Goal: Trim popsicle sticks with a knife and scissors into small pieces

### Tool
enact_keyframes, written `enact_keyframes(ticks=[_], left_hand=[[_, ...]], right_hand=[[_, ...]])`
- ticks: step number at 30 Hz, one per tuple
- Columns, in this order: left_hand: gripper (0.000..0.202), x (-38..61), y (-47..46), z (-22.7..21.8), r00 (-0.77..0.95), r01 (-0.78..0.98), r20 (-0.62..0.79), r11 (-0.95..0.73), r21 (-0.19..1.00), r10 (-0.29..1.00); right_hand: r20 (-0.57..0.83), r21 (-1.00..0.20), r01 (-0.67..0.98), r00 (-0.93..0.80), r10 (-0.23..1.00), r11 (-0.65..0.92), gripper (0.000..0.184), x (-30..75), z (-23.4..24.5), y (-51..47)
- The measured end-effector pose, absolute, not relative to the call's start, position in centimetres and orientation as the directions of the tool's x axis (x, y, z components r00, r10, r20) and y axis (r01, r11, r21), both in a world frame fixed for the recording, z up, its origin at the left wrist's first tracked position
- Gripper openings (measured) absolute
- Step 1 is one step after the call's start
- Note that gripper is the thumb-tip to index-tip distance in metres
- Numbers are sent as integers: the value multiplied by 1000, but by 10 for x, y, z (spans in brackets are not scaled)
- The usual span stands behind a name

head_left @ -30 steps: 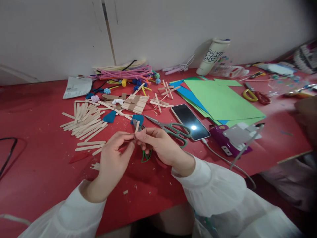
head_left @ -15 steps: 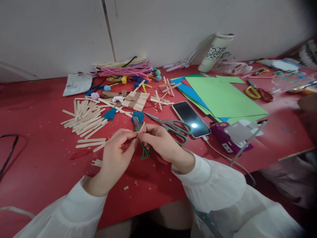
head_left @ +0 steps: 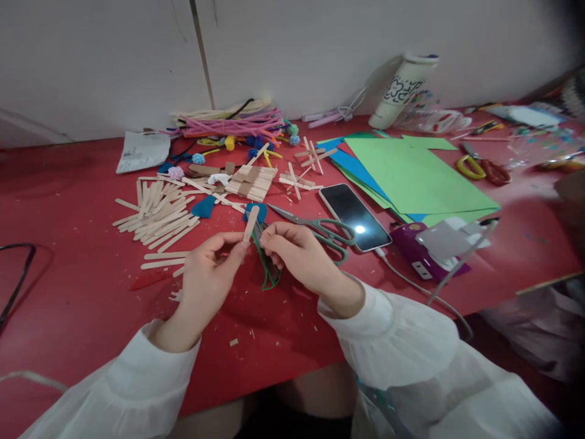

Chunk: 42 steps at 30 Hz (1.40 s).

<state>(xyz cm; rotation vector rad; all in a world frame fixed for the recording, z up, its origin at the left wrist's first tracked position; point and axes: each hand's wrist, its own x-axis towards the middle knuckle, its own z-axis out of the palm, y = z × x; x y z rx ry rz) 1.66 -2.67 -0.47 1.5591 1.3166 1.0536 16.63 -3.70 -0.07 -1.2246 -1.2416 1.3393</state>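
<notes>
Stick [head_left: 250,223], flat, pale wood, held above a red tabletop [head_left: 68,213] btwn thumb & fingers of the L hand [head_left: 208,277]; its free, rounded end points up & away from the person. R hand [head_left: 297,253], just beside it, has fingers curled & tips drawn close together, apart from the stick; whether anything small sits in that pinch, I can't tell from here. Partly hidden beneath R hand: a green-edged tool [head_left: 269,277]. Grey-green scissors [head_left: 304,224] lie just beyond R hand, next to a phone [head_left: 351,213] w/ a bright spot on its dark screen. Near L hand, approx. to its far left: a loose stick pile [head_left: 159,213]. Farther back, centre: a slab of joined sticks [head_left: 251,183] w/ brown strips across it, & two crossed-stick pcs, the nearer [head_left: 298,181] & the farther [head_left: 313,157]. Along the wall: a bundle of pink pipe cleaners [head_left: 233,125] &, to the right, a pale tumbler [head_left: 402,91] w/ dark markings. Green sheets [head_left: 411,177] overlap blue ones beyond the phone; a purple socket block [head_left: 411,244] sits near the phone's lower end.
</notes>
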Motion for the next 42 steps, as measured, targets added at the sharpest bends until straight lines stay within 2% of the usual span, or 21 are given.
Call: enact_keyframes(ticks=[3, 7, 13, 16, 18, 21, 23, 26, 29, 32, 34, 36, 38, 40, 42], left_hand=[[21, 17, -25, -6, 62, 221, 17, -30, 975, 998], [21, 18, -26, -2, 46, 165, 4, -11, 986, 999], [11, 20, -31, 1, 99, 231, 65, -86, 969, 993], [8, 21, -31, 1, 120, 237, 62, -89, 967, 991], [10, 20, -29, 2, 102, 202, 24, -44, 978, 994], [11, 16, -24, 4, 54, 154, -11, 3, 988, 998], [11, 14, -22, 5, 24, 157, 12, -16, 987, 1000], [12, 11, -19, 3, -23, 174, 61, -56, 983, 998], [14, 9, -17, 2, -60, 150, 88, -78, 986, 994], [15, 7, -16, 4, -51, 76, 57, -53, 996, 997], [15, 6, -16, 6, -31, 37, 22, -21, 999, 999], [15, 5, -17, 9, -24, 31, 14, -14, 999, 1000], [14, 4, -16, 11, -41, 55, 47, -45, 997, 998], [13, 1, -16, 11, -80, 97, 103, -95, 991, 991], [13, -1, -14, 10, -106, 154, 164, -146, 977, 981]], right_hand=[[-10, -991, 130, -131, 991, 7, 20, 169, 2, -39], [96, -945, 295, -170, 981, 144, 30, 168, 3, -43], [193, -942, 269, -63, 979, 203, 13, 165, -4, -40], [211, -909, 354, -68, 975, 222, 14, 169, -4, -37], [257, -796, 553, -61, 965, 247, 15, 174, -4, -35], [291, -410, 875, -141, 946, 257, 25, 176, -4, -34], [251, -183, 946, -219, 943, 268, 34, 173, -6, -35], [201, -55, 955, -277, 940, 293, 39, 162, -8, -38], [143, -103, 963, -232, 962, 248, 40, 154, -8, -39], [86, -282, 948, -125, 988, 145, 28, 158, -4, -37], [131, -420, 897, -93, 987, 140, 13, 164, 0, -37], [282, -531, 815, -88, 955, 232, 9, 171, 4, -38], [358, -600, 729, -126, 925, 331, 10, 174, 8, -42], [406, -632, 670, -143, 903, 390, 25, 174, 11, -47], [382, -653, 637, -189, 905, 409, 33, 171, 12, -53]])
